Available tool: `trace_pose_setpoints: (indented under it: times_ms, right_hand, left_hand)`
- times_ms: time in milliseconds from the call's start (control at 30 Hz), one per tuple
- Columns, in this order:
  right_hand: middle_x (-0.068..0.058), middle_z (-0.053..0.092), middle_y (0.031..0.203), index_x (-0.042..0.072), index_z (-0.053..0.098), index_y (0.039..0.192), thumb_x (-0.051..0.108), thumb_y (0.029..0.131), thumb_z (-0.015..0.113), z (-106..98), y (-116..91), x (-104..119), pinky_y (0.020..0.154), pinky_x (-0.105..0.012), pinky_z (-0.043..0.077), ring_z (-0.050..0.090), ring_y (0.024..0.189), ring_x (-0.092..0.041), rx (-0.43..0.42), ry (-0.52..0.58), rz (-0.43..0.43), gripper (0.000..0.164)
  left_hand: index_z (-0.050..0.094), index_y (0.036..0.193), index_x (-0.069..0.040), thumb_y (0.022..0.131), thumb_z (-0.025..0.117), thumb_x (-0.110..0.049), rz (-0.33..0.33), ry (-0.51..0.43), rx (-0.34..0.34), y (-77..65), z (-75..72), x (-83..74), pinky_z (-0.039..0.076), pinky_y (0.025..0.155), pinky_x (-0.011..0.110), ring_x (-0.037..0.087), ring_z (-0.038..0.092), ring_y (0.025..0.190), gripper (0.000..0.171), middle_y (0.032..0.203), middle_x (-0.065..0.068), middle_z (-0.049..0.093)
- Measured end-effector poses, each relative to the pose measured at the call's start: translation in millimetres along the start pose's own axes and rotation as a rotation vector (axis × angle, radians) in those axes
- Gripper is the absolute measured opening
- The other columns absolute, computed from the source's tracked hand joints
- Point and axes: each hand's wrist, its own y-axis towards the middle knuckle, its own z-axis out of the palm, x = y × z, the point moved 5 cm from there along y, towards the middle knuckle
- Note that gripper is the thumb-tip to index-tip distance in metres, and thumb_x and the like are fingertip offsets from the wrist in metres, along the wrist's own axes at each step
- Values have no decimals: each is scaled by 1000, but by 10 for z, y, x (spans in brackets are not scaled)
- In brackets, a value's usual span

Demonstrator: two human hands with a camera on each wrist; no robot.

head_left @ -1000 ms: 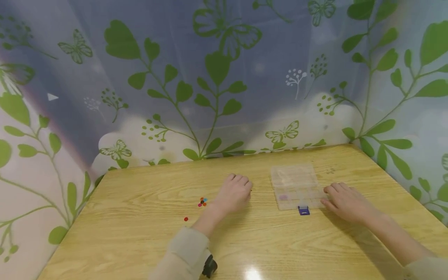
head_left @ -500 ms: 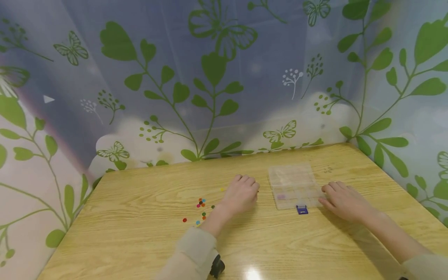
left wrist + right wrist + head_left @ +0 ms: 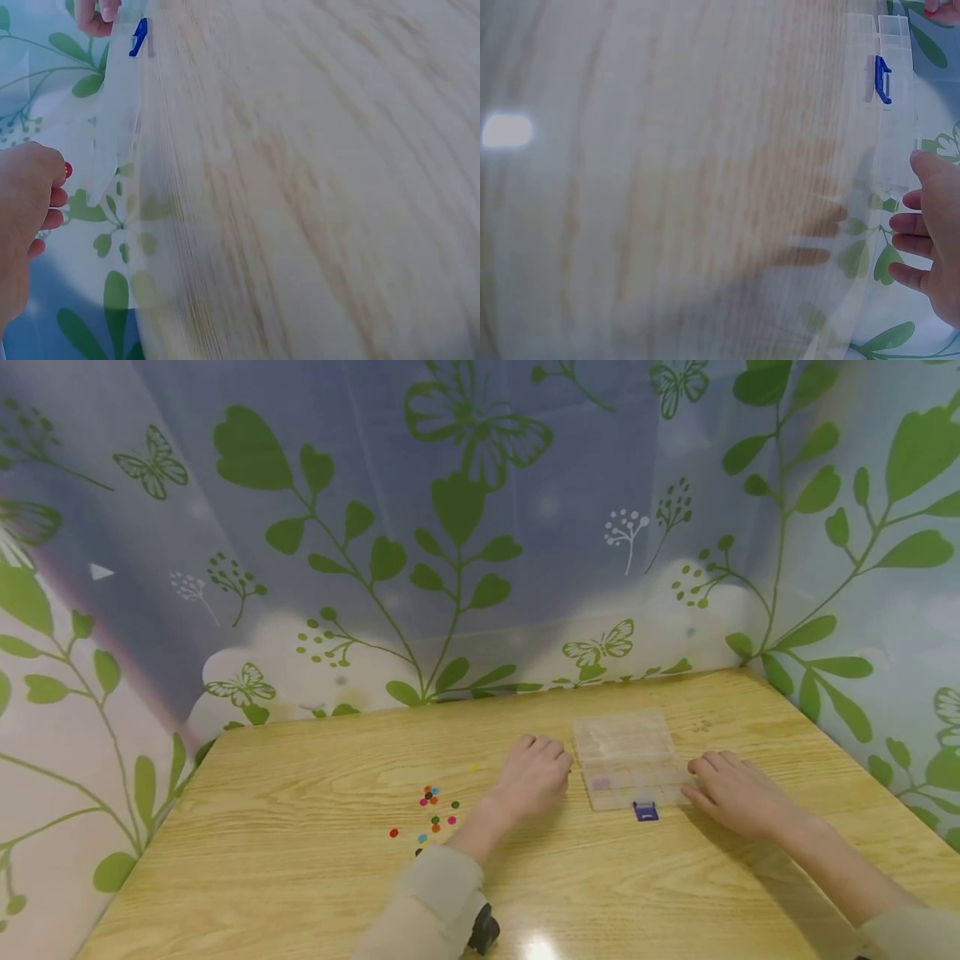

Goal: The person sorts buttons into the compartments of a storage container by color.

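In the left wrist view, our left grip [image 3: 26, 206] pinches a red disc [image 3: 68, 170] scarcely visible from the head; our right grip [image 3: 738, 793] lies relaxed.

Discs [image 3: 436, 820] left on table [image 3: 300, 860], box [image 3: 632, 758] right, left hand [image 3: 535, 775] between.

The cloth [image 3: 525, 602] is blue and white with green leaves and butterflies, and the table [image 3: 262, 877] has a yellow-brown wood grain. The box [image 3: 628, 739] is transparent, its latch [image 3: 646, 811] is dark blue, and the sleeves [image 3: 435, 893] are beige. The discs [image 3: 428, 796] are red, orange, pink, yellow, green, blue and black.
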Motion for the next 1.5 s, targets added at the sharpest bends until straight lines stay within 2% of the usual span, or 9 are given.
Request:
trace_pose_setpoints:
  times_ms: [167, 367, 533, 667, 833, 933, 1133, 1500]
  right_hand:
    - [-11, 55, 91, 0, 56, 99, 19, 86, 64, -7, 6, 4, 74, -48, 45, 54, 89, -33, -1, 1, -1, 24]
    - [-12, 56, 91, 0, 56, 99, 20, 87, 63, -14, 16, 14, 76, -48, 45, 54, 90, -33, 10, 2, -4, 24]
    - [-11, 55, 91, 0, 56, 99, 19, 87, 63, -15, 12, 17, 75, -47, 45, 54, 89, -33, 19, 7, 5, 24]
    - [-11, 55, 91, 0, 56, 99, 19, 87, 63, -13, 7, 12, 73, -47, 45, 54, 88, -32, 24, 15, 16, 24]
    - [-11, 55, 92, 0, 56, 100, 19, 87, 63, -10, -2, 12, 73, -47, 45, 54, 88, -32, 21, 18, 17, 24]
    - [-12, 56, 92, -1, 56, 101, 19, 87, 63, 1, -3, 13, 73, -47, 45, 54, 88, -32, 22, 19, 15, 25]
    - [-12, 56, 92, -1, 57, 101, 19, 87, 63, 9, -4, 10, 72, -46, 46, 54, 88, -32, 12, 17, 12, 25]
    - [-11, 55, 91, 0, 56, 100, 20, 87, 63, -6, 6, -1, 70, -46, 45, 54, 87, -32, 19, 23, 18, 25]
  left_hand:
    - [65, 90, -18, 88, 59, -20, -11, -17, 22, 76, 6, -55, 41, 78, 25, 10, 56, 86, 7, 90, -6, 61]
    - [64, 85, -19, 90, 55, -18, -20, -14, 2, 152, 24, -110, 39, 75, 25, 10, 53, 80, 10, 86, -7, 59]
    - [64, 89, -19, 89, 55, -19, -30, -12, 7, 197, 39, -144, 39, 76, 25, 10, 53, 82, 9, 88, -7, 59]
    - [65, 94, -20, 90, 56, -22, -34, -13, 9, 245, 47, -175, 39, 78, 26, 10, 53, 85, 10, 90, -7, 59]
    - [64, 90, -21, 87, 61, -31, -33, -17, 6, 338, 62, -229, 37, 75, 25, 10, 52, 84, 10, 88, -8, 58]
    - [64, 90, -22, 89, 59, -30, -41, -17, 17, 386, 89, -267, 37, 76, 25, 10, 51, 84, 10, 89, -8, 58]
    - [66, 92, -22, 90, 55, -23, -43, -12, -7, 458, 128, -344, 38, 76, 25, 9, 51, 83, 11, 89, -9, 59]
    - [64, 94, -22, 92, 52, -25, -65, -12, 69, 577, 193, -417, 36, 75, 25, 9, 47, 79, 12, 88, -8, 56]
